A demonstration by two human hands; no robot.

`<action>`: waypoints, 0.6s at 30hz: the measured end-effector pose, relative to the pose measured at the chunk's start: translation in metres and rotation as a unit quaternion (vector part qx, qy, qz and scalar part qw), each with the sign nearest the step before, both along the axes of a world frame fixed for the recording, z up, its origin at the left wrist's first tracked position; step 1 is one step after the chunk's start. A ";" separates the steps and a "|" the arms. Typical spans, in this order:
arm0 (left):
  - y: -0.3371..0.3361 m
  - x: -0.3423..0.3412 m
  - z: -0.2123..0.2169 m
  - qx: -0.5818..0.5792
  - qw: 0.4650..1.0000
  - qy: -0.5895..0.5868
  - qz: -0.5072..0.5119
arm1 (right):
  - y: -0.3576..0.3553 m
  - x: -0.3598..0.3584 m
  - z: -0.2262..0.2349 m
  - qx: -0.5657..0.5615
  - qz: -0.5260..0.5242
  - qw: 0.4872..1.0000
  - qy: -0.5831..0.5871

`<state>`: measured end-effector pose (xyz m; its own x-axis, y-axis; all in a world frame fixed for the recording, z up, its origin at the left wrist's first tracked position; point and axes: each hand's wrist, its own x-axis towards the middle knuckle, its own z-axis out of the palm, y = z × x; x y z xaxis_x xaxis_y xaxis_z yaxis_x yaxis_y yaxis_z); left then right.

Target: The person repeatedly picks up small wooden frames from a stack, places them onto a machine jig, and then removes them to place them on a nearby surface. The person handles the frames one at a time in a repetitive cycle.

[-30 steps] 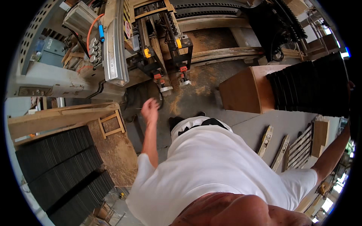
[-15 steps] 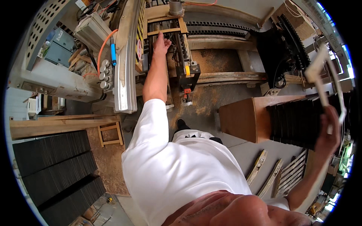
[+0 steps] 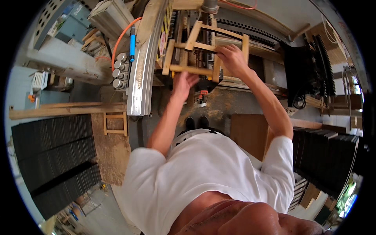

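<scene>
Work in hand: a person holds a wooden frame (image 3: 205, 49) up at a woodworking machine (image 3: 196, 84), both arms stretched forward.
Left hand: the left hand (image 3: 184, 82) is under the frame's near rail, fingers curled up against the wood; how firmly they grip I cannot tell.
Right hand: the right hand (image 3: 232, 58) lies on the frame's right side, fingers closed over a rail and upright.
Frame's place: held in front of the machine head, just beside the long metal rail (image 3: 143, 74), above the sawdust-strewn floor (image 3: 219, 107).
Done so far, as I judge it: the frame is assembled from several slats and already brought to the machine.
Left to do, as I judge it: it does not look seated or clamped yet, since both hands carry it.
Around: stacks of dark panels (image 3: 55, 156) at left and more at right (image 3: 325, 156); a second small wooden frame (image 3: 114, 123) on the floor; a brown board (image 3: 246, 135) near the right elbow.
Hard to make out: the machine's working part is hidden behind the frame and hands; the left fingertips are covered by the rail; the picture's rim bends and blurs the far shelves.
</scene>
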<state>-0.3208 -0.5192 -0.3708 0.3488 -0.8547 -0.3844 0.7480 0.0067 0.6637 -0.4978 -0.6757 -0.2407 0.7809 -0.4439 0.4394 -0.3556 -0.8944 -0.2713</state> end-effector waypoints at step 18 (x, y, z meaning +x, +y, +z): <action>0.283 -0.091 -0.001 0.095 0.930 0.044 0.353 | -0.137 0.162 -0.083 -0.125 0.044 0.987 0.095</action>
<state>-0.4116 -0.2362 -0.3716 0.7578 -0.3379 -0.5582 0.6524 0.4062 0.6398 -0.3359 -0.8123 -0.3238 0.8907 -0.2667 0.3681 -0.2968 -0.9546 0.0267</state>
